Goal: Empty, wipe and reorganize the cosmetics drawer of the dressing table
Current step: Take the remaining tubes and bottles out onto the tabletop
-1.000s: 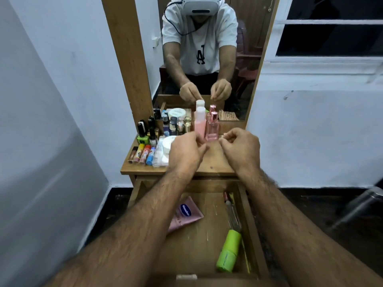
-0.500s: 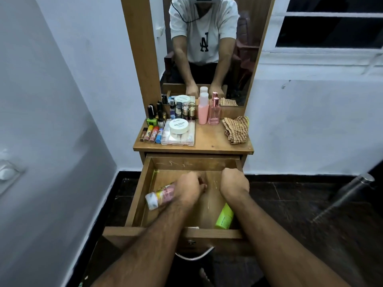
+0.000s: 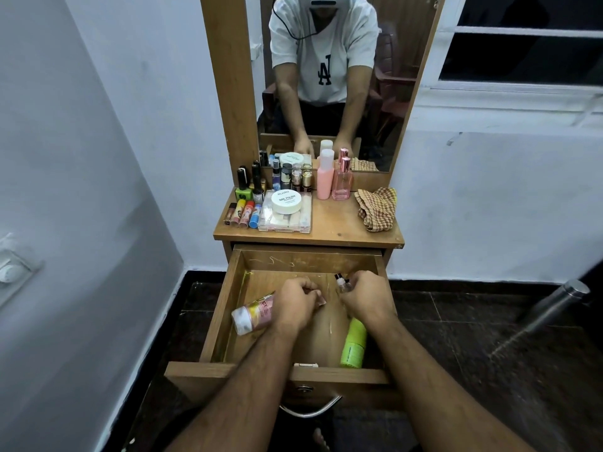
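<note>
The wooden drawer (image 3: 228,308) of the dressing table stands pulled out below me. Inside it, my left hand (image 3: 295,303) grips a pink tube with a white cap (image 3: 253,316) at the drawer's left side. My right hand (image 3: 365,296) holds a small clear bottle with a dark cap (image 3: 341,282) near the drawer's right wall. A lime-green bottle (image 3: 354,342) lies on the drawer floor by my right wrist.
The tabletop (image 3: 332,223) carries nail polishes, lip balms, a clear case with a white round tub (image 3: 286,202), a pink bottle (image 3: 325,177), a pink perfume bottle (image 3: 342,179) and a checked cloth (image 3: 377,208). A mirror stands behind. A metal pole (image 3: 554,305) leans at right.
Both hands came down from the tabletop into the drawer. My left hand took hold of the pink tube and my right hand picked up the small clear bottle.
</note>
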